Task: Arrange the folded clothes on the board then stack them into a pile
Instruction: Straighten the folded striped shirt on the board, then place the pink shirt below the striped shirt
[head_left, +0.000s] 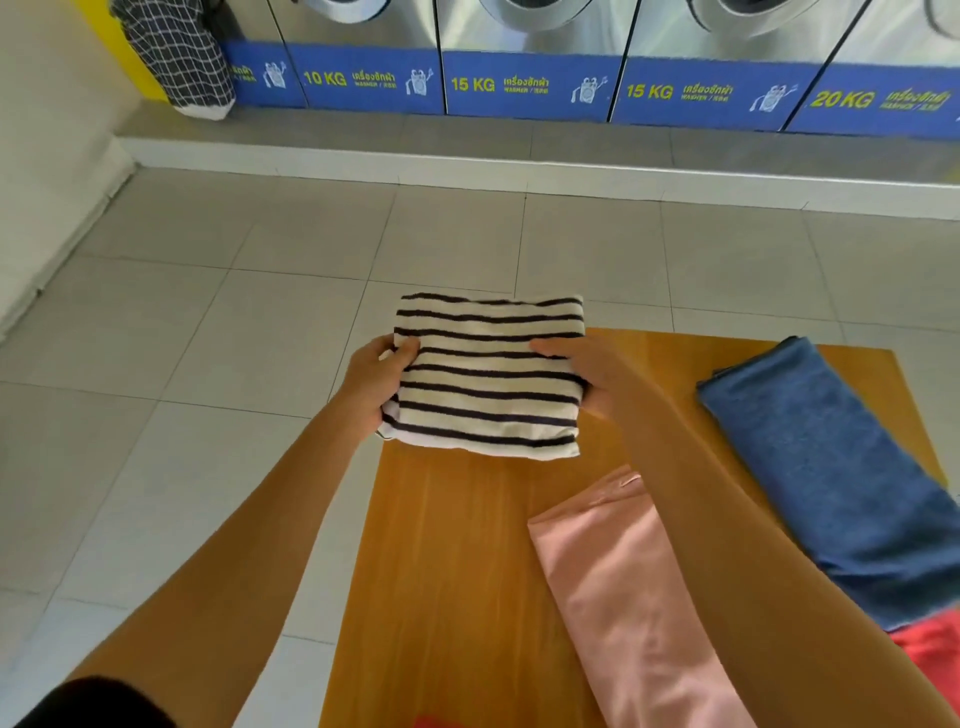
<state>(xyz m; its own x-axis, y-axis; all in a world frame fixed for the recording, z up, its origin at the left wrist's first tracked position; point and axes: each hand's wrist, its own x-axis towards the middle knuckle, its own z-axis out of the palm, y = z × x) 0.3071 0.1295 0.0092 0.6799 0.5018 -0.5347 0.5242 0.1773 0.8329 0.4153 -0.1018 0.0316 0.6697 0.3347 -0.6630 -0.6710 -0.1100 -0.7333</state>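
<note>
Head view: left hand (373, 383) and right hand (582, 375) both clasp the folded striped cloth (485, 376) by its sides, at the far left corner of the wooden board (457, 561). Folded pink cloth (628, 603) and blue cloth (826, 467) lie on the board to the right, well apart from the striped one.

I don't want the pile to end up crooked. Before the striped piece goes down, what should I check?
1. Both hands on striped cloth: left hand, right hand: ok.
2. Striped cloth folded flat: ok.
3. Bare board below it: ok.
4. Striped cloth fully over board: not ok, far edge overhangs.
5. Pink cloth and blue cloth lie apart, unstacked: ok.
6. Red item folded: cannot tell.
</note>
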